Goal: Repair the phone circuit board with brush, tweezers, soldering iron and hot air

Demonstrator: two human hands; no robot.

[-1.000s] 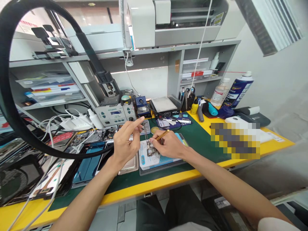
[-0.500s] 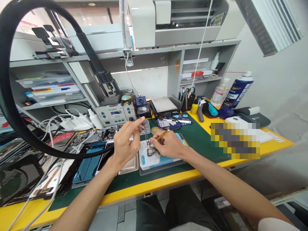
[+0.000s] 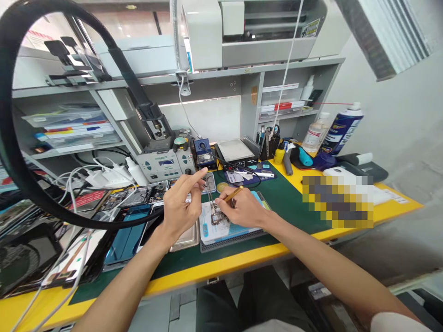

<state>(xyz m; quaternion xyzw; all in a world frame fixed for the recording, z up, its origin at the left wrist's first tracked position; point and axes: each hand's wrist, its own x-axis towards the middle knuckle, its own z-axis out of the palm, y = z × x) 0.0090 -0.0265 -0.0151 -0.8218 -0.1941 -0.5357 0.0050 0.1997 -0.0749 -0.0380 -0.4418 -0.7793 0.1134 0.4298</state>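
Note:
My right hand (image 3: 244,206) grips a gold pen-like tool (image 3: 234,194) as one holds a pencil; its tip is hidden by the fingers. Under those fingers sits a small metal clamp fixture (image 3: 217,218) with a part in it too small to name. It rests on a white and blue pad (image 3: 209,236). My left hand (image 3: 183,200) hovers left of the fixture, index finger stretched forward and the other fingers curled in. Two thin metal rods (image 3: 209,191) run from beside those fingertips down to the fixture; whether the hand grips them I cannot make out.
A black hose (image 3: 20,184) loops over the left side. Phone parts, a blue phone back (image 3: 127,233) and white cables crowd the left. Behind stand a hot-air station (image 3: 166,163) and a flat heating plate (image 3: 236,152). A spray can (image 3: 341,131) stands at the right.
The gold tool tilts very slightly in my right hand. My left hand and the fixture look the same; the view has shifted a little.

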